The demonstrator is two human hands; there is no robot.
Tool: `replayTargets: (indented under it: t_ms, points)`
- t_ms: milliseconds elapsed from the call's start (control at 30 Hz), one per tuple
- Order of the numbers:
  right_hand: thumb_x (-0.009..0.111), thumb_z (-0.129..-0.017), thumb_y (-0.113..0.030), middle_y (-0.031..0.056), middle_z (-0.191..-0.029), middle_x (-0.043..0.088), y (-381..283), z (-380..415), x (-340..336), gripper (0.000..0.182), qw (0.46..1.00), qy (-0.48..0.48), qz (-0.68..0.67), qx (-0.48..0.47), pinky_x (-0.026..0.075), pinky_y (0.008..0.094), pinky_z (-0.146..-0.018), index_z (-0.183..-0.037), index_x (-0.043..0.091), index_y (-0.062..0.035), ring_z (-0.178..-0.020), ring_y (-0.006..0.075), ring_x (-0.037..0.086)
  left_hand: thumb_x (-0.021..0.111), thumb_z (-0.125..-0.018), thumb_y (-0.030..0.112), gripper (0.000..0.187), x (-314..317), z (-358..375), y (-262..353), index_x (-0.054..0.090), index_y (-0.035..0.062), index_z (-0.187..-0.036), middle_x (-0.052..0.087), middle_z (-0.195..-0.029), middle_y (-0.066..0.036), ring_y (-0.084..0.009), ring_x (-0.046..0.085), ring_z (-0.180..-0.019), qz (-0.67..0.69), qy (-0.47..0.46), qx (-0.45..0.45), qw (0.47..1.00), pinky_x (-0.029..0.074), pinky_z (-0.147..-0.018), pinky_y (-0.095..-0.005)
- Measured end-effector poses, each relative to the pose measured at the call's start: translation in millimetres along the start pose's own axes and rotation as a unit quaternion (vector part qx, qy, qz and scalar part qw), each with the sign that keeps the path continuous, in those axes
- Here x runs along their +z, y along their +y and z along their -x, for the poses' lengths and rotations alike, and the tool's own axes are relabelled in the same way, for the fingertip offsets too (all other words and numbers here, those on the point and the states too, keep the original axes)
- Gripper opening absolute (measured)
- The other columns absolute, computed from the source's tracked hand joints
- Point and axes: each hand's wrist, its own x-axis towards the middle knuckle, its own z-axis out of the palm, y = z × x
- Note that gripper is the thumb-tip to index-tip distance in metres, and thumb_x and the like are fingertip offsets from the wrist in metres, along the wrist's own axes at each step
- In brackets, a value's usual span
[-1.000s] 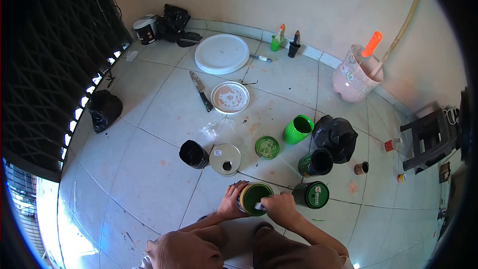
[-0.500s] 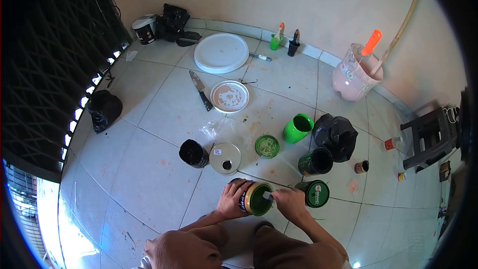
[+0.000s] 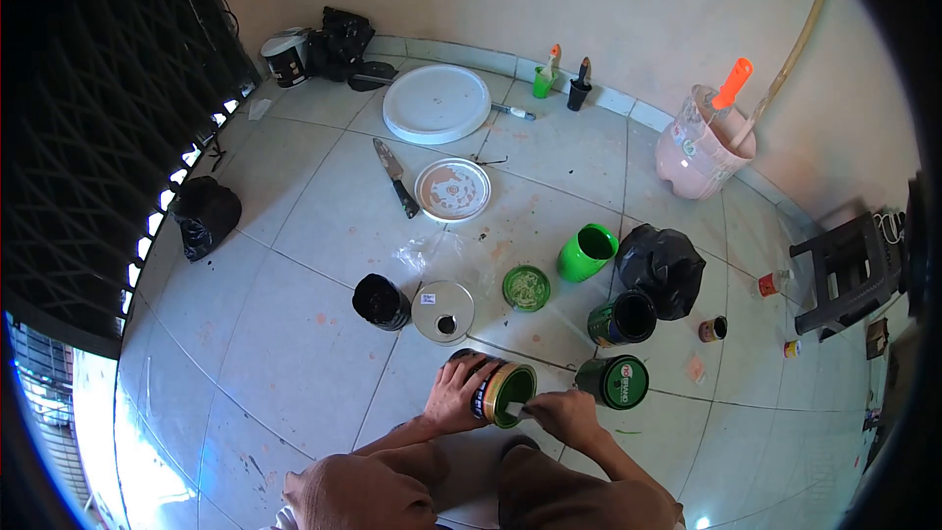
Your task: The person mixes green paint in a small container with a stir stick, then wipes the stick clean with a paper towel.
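My left hand [image 3: 454, 398] is wrapped round the side of a tilted paint can [image 3: 488, 392], whose open end faces right and shows green inside. In my right hand [image 3: 566, 416] is a small flat pale scraper [image 3: 516, 409], its blade at the lower part of the can's mouth. Just right of the can stands a closed can with a dark green lid [image 3: 626, 382]. Beyond it are an open dark can [image 3: 624, 318] and a bright green container [image 3: 588, 253]. A round metal lid [image 3: 429, 318] and a black cup [image 3: 381, 302] lie beyond my left hand.
A knife [image 3: 395, 180] lies beside a paint-stained white lid [image 3: 452, 177]. Farther back are a large white lid [image 3: 436, 105] and two brushes in small cups. A pink bucket [image 3: 687, 155], black bags [image 3: 660, 271] and a dark stool [image 3: 846, 270] stand to the right.
My right hand and the scraper have moved slightly down and left, from the middle of the can's mouth to its lower part. The can has shifted slightly.
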Motion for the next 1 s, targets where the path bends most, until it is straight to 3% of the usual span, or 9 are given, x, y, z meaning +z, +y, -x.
replayTargets:
  t_ms: [100, 300, 400, 500, 600, 700, 800, 900, 1000]
  points:
    - [0.07, -0.078, -0.021, 0.0051, -0.074, 0.069, 0.8, -6.3, -1.8, 0.005, 0.996, 0.055, 0.06, 0.046, 0.052, 0.0395, -0.056, -0.081, 0.071, -0.0169, -0.063, 0.0284, 0.066, 0.089, -0.054, 0.034, 0.094, 1.4, 0.9, -0.7, 0.048, 0.0118, -0.136, 0.05, -0.131, -0.015, -0.0369, 0.048, -0.12, -0.003, -0.003, 0.001, 1.0, 0.04, -0.099, -0.047]
    - [0.07, -0.079, -0.018, 0.0045, -0.074, 0.069, -2.9, -3.9, -4.8, 0.004, 0.998, -0.047, 0.02, 0.028, 0.051, 0.0377, -0.057, -0.082, 0.072, -0.0181, -0.062, 0.0256, 0.066, 0.089, -0.054, 0.033, 0.093, 1.7, 3.3, -3.1, 0.049, 0.012, -0.135, 0.05, -0.132, -0.015, -0.0364, 0.048, -0.12, 0.003, 0.01, 0.004, 1.0, 0.04, -0.099, -0.0465]
    - [0.066, -0.081, -0.018, 0.0043, -0.074, 0.069, 0.3, -11.0, -4.0, 0.004, 0.998, 0.054, 0.028, 0.033, 0.052, 0.0393, -0.056, -0.083, 0.07, -0.0179, -0.062, 0.0289, 0.066, 0.089, -0.054, 0.032, 0.093, 2.1, 3.3, -3.1, 0.049, 0.0118, -0.135, 0.05, -0.132, -0.015, -0.036, 0.049, -0.12, 0.006, 0.016, 0.005, 1.0, 0.04, -0.099, -0.0463]
    - [0.067, -0.079, -0.018, 0.0049, -0.077, 0.07, 7.5, -9.0, -3.0, 0.006, 0.99, -0.022, 0.135, 0.037, 0.053, 0.0395, -0.057, -0.085, 0.07, -0.0182, -0.064, 0.0286, 0.067, 0.089, -0.054, 0.032, 0.093, 1.2, 1.5, -3.0, 0.049, 0.0114, -0.135, 0.05, -0.132, -0.015, -0.0358, 0.049, -0.12, 0.001, 0.016, 0.005, 1.0, 0.041, -0.099, -0.0461]
    - [0.066, -0.079, -0.016, 0.0058, -0.076, 0.069, -7.3, -4.8, -6.6, 0.006, 0.996, -0.073, 0.039, 0.031, 0.052, 0.0408, -0.057, -0.084, 0.069, -0.0175, -0.063, 0.0293, 0.066, 0.089, -0.054, 0.031, 0.092, 0.8, 1.0, -3.6, 0.05, 0.0112, -0.135, 0.05, -0.132, -0.014, -0.0356, 0.049, -0.12, 0.01, 0.02, 0.008, 1.0, 0.041, -0.099, -0.046]
    - [0.065, -0.08, -0.017, 0.0067, -0.073, 0.068, -15.7, -11.3, -12.8, 0.004, 0.999, -0.003, 0.017, 0.036, 0.052, 0.0419, -0.057, -0.082, 0.069, -0.0179, -0.063, 0.0296, 0.066, 0.089, -0.054, 0.031, 0.092, 3.0, 1.9, -3.4, 0.05, 0.0112, -0.135, 0.05, -0.132, -0.015, -0.0354, 0.049, -0.121, 0.012, 0.02, 0.01, 1.0, 0.041, -0.099, -0.046]
    - [0.069, -0.079, -0.021, 0.0058, -0.072, 0.068, 1.4, -15.1, -6.3, 0.004, 0.989, -0.005, 0.144, 0.037, 0.052, 0.0411, -0.056, -0.082, 0.071, -0.0198, -0.066, 0.0294, 0.067, 0.089, -0.053, 0.031, 0.092, 0.4, -0.1, -1.0, 0.05, 0.011, -0.135, 0.05, -0.132, -0.015, -0.0354, 0.049, -0.121, 0.02, 0.015, 0.009, 1.0, 0.041, -0.1, -0.0462]
    - [0.068, -0.081, -0.022, 0.0062, -0.071, 0.068, -5.1, -11.6, -8.9, 0.003, 0.99, -0.091, 0.094, 0.059, 0.052, 0.0418, -0.056, -0.082, 0.071, -0.0198, -0.063, 0.0294, 0.066, 0.089, -0.053, 0.03, 0.092, -1.6, -1.0, -1.3, 0.05, 0.0105, -0.135, 0.05, -0.132, -0.015, -0.0356, 0.049, -0.121, 0.026, 0.022, 0.013, 0.999, 0.041, -0.1, -0.046]
    - [0.068, -0.081, -0.021, 0.006, -0.069, 0.067, -16.6, -15.6, -16.6, 0.004, 0.998, -0.034, 0.025, 0.046, 0.051, 0.0426, -0.055, -0.079, 0.07, -0.0189, -0.062, 0.0291, 0.065, 0.09, -0.053, 0.029, 0.092, -0.2, -0.6, -0.7, 0.05, 0.0098, -0.134, 0.051, -0.132, -0.015, -0.0358, 0.049, -0.121, 0.028, 0.029, 0.013, 0.999, 0.041, -0.1, -0.0458]
